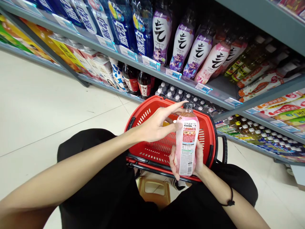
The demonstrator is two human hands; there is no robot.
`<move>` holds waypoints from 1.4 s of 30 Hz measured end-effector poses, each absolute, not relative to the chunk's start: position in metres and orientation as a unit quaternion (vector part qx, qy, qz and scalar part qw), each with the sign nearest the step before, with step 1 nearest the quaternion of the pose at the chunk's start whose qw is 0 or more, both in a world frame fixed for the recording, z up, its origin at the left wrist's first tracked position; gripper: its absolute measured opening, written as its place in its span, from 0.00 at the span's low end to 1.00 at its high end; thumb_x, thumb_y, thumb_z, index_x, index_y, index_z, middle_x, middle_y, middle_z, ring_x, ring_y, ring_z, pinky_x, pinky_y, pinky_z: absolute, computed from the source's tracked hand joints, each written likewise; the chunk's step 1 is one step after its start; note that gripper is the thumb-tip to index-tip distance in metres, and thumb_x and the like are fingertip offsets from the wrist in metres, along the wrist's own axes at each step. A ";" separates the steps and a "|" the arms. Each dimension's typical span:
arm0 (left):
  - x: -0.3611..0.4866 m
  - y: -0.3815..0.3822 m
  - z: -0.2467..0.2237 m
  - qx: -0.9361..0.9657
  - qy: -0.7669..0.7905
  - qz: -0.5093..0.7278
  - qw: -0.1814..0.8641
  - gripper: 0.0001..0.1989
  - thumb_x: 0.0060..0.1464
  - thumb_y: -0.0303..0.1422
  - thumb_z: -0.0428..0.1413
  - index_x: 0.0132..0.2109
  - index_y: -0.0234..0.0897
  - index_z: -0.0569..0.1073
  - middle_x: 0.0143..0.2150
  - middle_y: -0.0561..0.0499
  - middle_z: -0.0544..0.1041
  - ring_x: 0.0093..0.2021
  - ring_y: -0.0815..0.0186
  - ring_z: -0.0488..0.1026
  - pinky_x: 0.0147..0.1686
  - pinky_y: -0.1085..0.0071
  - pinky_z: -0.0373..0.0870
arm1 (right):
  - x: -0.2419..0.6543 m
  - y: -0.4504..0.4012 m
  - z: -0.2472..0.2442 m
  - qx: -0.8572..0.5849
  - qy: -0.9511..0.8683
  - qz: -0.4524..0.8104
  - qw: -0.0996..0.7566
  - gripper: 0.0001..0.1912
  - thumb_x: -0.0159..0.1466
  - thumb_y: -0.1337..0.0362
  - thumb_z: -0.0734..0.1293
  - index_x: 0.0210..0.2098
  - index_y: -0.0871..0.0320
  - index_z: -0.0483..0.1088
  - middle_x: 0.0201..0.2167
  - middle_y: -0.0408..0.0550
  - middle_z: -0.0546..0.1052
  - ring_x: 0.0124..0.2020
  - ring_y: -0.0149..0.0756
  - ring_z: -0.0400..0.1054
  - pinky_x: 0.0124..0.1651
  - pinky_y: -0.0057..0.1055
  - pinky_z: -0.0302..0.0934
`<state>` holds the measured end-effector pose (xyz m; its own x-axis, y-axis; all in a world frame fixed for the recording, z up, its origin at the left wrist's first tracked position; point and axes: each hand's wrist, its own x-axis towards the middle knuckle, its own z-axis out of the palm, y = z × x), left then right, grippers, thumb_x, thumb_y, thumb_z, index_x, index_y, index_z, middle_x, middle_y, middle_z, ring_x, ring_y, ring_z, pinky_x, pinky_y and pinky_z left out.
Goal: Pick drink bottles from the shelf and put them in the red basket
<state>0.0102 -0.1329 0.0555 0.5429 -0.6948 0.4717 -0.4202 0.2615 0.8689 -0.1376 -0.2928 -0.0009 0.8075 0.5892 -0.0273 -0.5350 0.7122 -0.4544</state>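
Shelving [262, 17] is filling the far side, with black-trousered legs [88, 156] spreading left and right and a red basket [152, 103] sitting between them. A pink bottle [187, 146] is standing upright over the basket's right half, held clear. The right hand [199, 160] is clamping its lower body from behind; the left hand [154, 125] is spreading its fingers, thumb touching the upper left, index reaching near the black cap [189, 106], can't tell if touching. My worry: the right grip is probably carrying the weight, so loosening or slick plastic could be dropping it; pushing rightward up top could be tipping it.
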 end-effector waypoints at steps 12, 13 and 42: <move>0.009 -0.133 0.062 0.593 -0.471 -0.103 0.645 0.36 0.60 0.34 0.63 0.71 0.39 0.61 0.60 0.40 0.75 0.59 0.55 0.74 0.55 0.62 0.76 | -0.142 -0.292 -0.002 -0.177 -0.098 0.336 0.920 0.46 0.62 0.26 0.59 0.42 0.68 0.73 0.30 0.61 0.79 0.22 0.43 0.74 0.20 0.29 0.63; 0.010 -0.133 0.063 0.590 -0.471 -0.108 0.647 0.35 0.60 0.33 0.64 0.71 0.38 0.62 0.60 0.40 0.75 0.59 0.55 0.74 0.55 0.62 0.76 | -0.142 -0.292 -0.003 -0.171 -0.103 0.339 0.919 0.46 0.62 0.25 0.58 0.43 0.68 0.72 0.30 0.60 0.79 0.21 0.42 0.73 0.19 0.28 0.62; 0.013 -0.129 0.059 0.601 -0.488 -0.119 0.621 0.35 0.64 0.35 0.60 0.74 0.44 0.58 0.65 0.42 0.71 0.64 0.54 0.71 0.62 0.57 0.71 | -0.143 -0.294 -0.003 -0.236 -0.042 0.340 0.909 0.48 0.54 0.21 0.61 0.39 0.65 0.70 0.27 0.58 0.77 0.19 0.42 0.72 0.17 0.29 0.63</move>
<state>0.0132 -0.1293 0.0589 0.4958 -0.7345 0.4633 -0.4391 0.2483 0.8635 -0.1428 -0.2936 -0.0033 0.7651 0.6384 -0.0840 -0.5985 0.6571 -0.4583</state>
